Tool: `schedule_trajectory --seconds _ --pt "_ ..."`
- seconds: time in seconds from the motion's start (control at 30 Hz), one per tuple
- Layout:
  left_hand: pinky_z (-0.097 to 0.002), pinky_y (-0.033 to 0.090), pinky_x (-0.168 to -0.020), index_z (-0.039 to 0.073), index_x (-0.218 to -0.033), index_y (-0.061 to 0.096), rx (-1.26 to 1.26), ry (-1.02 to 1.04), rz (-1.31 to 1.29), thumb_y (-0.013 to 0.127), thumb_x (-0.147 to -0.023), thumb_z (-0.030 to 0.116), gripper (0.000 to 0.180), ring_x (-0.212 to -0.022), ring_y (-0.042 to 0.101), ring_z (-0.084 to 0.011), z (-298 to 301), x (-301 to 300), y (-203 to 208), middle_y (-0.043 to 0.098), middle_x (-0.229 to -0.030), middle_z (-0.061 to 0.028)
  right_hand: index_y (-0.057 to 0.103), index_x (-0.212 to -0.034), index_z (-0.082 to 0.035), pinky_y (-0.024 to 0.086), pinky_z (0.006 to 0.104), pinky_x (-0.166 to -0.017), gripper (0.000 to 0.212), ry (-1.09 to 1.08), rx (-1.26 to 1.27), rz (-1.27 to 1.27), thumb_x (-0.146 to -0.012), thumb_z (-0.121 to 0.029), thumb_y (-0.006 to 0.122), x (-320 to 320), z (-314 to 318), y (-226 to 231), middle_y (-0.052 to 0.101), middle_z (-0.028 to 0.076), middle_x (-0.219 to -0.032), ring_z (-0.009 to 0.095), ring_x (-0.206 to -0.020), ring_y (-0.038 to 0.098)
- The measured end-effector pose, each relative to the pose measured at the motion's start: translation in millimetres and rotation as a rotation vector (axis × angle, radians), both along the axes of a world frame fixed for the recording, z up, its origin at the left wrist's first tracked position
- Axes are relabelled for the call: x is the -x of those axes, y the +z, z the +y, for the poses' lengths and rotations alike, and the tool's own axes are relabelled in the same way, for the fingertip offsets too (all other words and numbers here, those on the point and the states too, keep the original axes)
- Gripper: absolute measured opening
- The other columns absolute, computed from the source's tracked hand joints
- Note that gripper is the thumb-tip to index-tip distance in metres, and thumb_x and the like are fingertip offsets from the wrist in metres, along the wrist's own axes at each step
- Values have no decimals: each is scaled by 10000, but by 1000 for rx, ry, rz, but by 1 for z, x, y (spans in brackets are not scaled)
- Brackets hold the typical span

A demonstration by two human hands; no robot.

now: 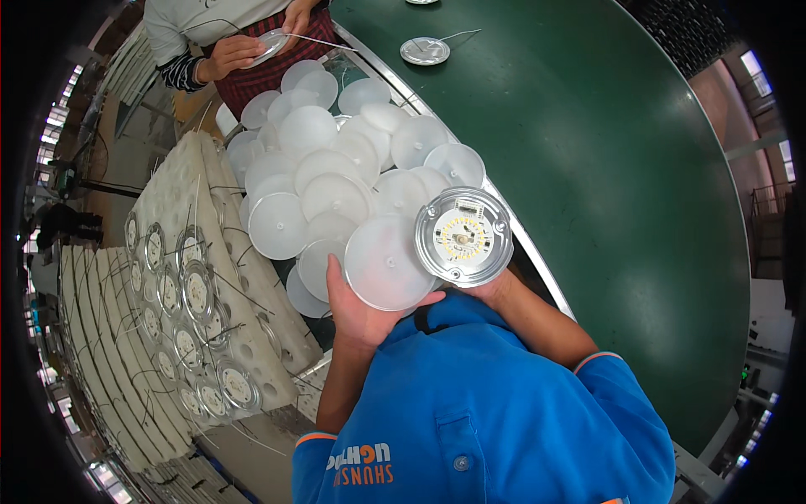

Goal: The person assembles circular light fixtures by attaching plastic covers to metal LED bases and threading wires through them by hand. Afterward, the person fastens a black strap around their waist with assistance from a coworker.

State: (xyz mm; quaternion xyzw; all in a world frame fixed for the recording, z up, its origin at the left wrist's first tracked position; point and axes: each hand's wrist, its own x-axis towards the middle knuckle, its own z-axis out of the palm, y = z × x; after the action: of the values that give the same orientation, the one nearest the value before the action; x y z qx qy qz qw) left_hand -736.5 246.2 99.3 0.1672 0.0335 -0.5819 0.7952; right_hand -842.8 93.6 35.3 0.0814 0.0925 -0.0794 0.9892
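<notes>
My left hand (356, 322) holds a round frosted lamp cover (382, 281) from below, its thumb against the left edge and fingers under the disc. In my right hand (495, 290) is a round lamp housing (428, 256) with a clear shiny rim. Its open face is up, showing a white LED board (463, 238) with a ring of small yellow LEDs. The cover and housing are side by side, their edges meeting or slightly overlapping. Most of my right fingers are hidden under the housing. Beyond both hands lies a heap of similar frosted covers (323, 186).
To the left, a pale foam tray (180, 155) bears several lamp housings (197, 290) with trailing wires. A green conveyor belt (604, 202) with a metal edge runs on the right, carrying a wired lamp (425, 51). Across, a co-worker's hands (231, 57) hold another lamp.
</notes>
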Motion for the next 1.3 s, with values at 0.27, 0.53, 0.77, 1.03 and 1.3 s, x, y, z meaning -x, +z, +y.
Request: schedule_trajectory --seconds 0.27,0.53,0.77,1.03,1.3 --pt "-726 227 -903 118 -1398 164 -1 -33 -22 163 -807 712 838 -1298 194 -407 0 -7 1 172 -1435 -154 516 -1179 -68 441 402 -923 392 34 -15 -82 -910 -332 407 -7 3 -1 540 126 -1185 247 -1061 538" --pt "-686 223 -937 94 -1374 239 61 46 4 214 -849 637 755 -1283 245 -370 -1 -6 -3 253 -1403 -152 589 -1000 -21 485 250 -646 207 -34 928 19 -806 -91 607 -12 -14 41 608 36 -853 112 -757 583" --pt "-423 275 -1024 56 -1365 253 -55 167 -313 426 -786 486 742 -1240 350 -270 -6 4 -4 333 -1360 -134 601 -773 -17 421 243 -542 96 -296 1983 229 -711 4 671 -23 15 77 574 62 -744 114 -638 542" --pt "-409 278 -1036 105 -1409 88 -20 130 -426 446 -767 606 889 -1270 304 -285 -7 7 0 273 -1380 -152 608 -782 -18 438 240 -570 111 -419 2126 74 -711 -12 693 -25 20 79 589 71 -759 149 -657 564" --pt "-399 287 -1027 100 -1411 82 -24 123 -504 428 -785 599 872 -1263 316 -274 -13 12 -1 280 -1375 -152 583 -736 -18 404 244 -513 105 -328 1973 243 -711 -19 685 -17 22 83 563 62 -705 124 -602 530"
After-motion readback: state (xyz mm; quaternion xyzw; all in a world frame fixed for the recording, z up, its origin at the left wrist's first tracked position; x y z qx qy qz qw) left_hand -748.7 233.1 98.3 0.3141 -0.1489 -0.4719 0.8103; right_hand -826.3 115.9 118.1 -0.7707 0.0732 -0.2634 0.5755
